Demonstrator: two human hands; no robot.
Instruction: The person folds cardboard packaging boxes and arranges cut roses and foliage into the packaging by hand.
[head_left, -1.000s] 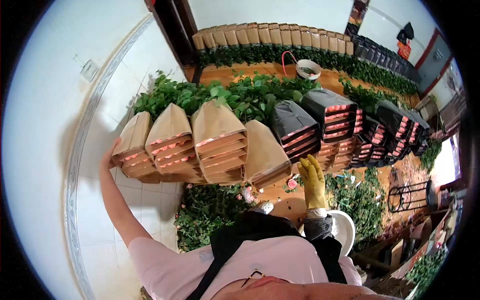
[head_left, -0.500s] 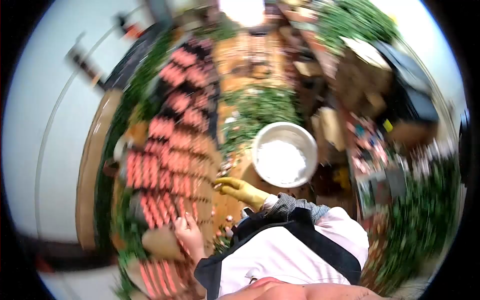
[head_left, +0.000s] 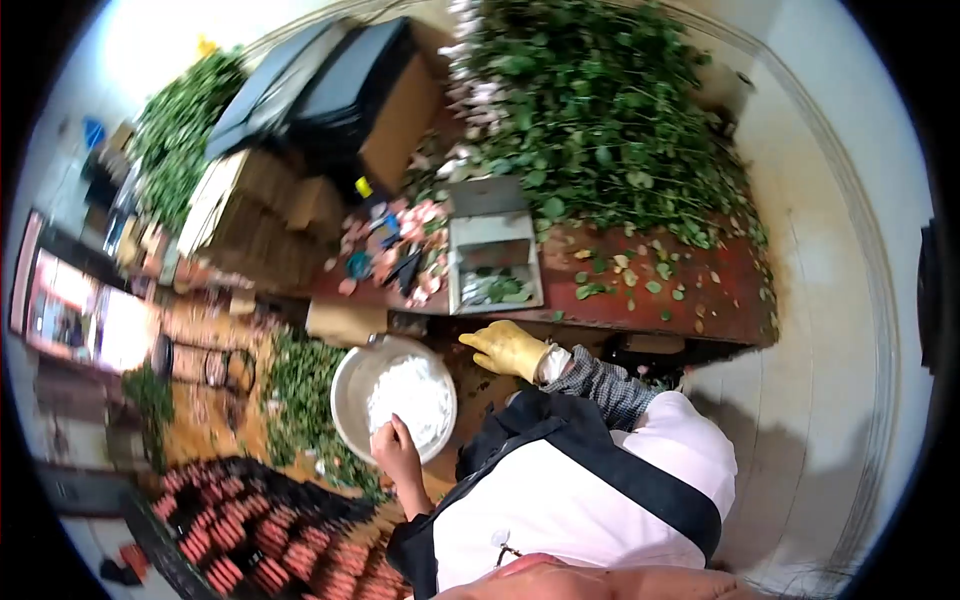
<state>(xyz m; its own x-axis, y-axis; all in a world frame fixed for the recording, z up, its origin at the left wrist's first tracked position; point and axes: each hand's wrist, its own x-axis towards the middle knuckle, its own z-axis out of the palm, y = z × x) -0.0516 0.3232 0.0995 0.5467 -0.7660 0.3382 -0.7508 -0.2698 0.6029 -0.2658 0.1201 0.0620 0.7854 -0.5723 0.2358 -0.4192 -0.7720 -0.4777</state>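
Note:
My bare left hand (head_left: 398,450) is over the near part of a round white bucket (head_left: 345,400) with white material inside. Its fingers are curled in, and anything they may hold is too small to make out. My right hand (head_left: 508,350), in a yellow glove, hangs in front of the red table's (head_left: 690,290) edge, right of the bucket. Its fingers are partly spread with nothing between them. Just beyond it on the table stands an open metal-edged box (head_left: 495,255) with leaves in it.
Leafy stems (head_left: 610,120) are piled on the table. Pink petals (head_left: 425,225), cardboard (head_left: 250,200) and a black-covered box (head_left: 360,90) lie to the left. Wrapped pink bundles (head_left: 270,530) fill the lower left floor, near cut greenery (head_left: 310,400) and a black stool (head_left: 215,365).
The view has swung right, from the wrapped bundles to the red table. My left hand has left the bundles and is now over the bucket; my gloved hand is near the table edge.

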